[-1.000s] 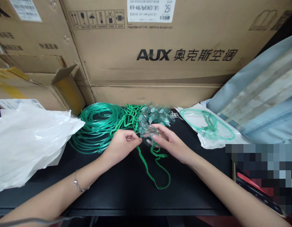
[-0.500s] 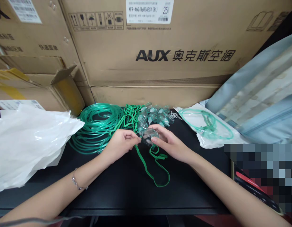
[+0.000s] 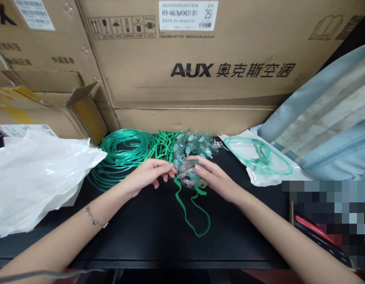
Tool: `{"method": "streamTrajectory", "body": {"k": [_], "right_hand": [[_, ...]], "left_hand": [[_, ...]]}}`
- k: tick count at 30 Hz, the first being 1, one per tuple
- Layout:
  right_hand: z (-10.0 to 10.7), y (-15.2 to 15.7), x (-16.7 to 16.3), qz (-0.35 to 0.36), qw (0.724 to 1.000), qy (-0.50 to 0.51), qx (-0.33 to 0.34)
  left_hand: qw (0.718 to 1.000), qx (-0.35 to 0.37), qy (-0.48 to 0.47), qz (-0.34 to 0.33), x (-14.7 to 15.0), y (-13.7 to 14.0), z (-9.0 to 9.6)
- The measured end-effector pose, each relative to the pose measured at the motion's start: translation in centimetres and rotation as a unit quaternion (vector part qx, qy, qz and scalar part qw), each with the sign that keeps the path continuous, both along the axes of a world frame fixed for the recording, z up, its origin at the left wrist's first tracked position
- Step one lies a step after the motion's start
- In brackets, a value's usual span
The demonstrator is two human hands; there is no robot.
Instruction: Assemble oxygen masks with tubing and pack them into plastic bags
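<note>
Your right fingers (image 3: 202,173) curl round the mask (image 3: 187,174), apparently steadying it, as your left fingers (image 3: 165,170), loosely parted, hover empty beside it.

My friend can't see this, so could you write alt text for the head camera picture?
A person's right hand holds a clear mask with a looped green strap, the left hand close at its edge, over a black table. Behind lie coiled green tubing, green straps and more clear masks, before a large cardboard box.
</note>
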State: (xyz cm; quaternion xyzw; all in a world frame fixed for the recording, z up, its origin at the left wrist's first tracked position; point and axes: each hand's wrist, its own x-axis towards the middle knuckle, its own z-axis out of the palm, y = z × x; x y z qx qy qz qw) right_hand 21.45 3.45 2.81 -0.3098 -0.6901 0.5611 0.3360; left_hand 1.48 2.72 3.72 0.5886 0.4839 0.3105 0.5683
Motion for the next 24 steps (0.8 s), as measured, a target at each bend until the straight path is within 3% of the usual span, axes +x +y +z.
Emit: {"method": "streamTrajectory", "body": {"k": [3,5,14,24], "right_hand": [[0.25,-0.18,0.07,0.011,1.0,-0.008,0.026],[0.43,-0.26,0.12,0.017,0.999,-0.019,0.048],[0.66,-0.34,0.18,0.051,0.994,-0.057,0.082],[0.23,0.29,0.39,0.032,0.995,-0.026,0.086]], "left_hand": [[0.988,-0.117,-0.068,-0.079,-0.15,-0.09,-0.22],[0.978,-0.156,-0.1,-0.092,-0.14,-0.19,-0.41],[0.961,-0.211,-0.136,-0.114,0.17,-0.5,-0.58],[0.979,-0.131,-0.15,-0.03,0.8,-0.61,-0.87]]}}
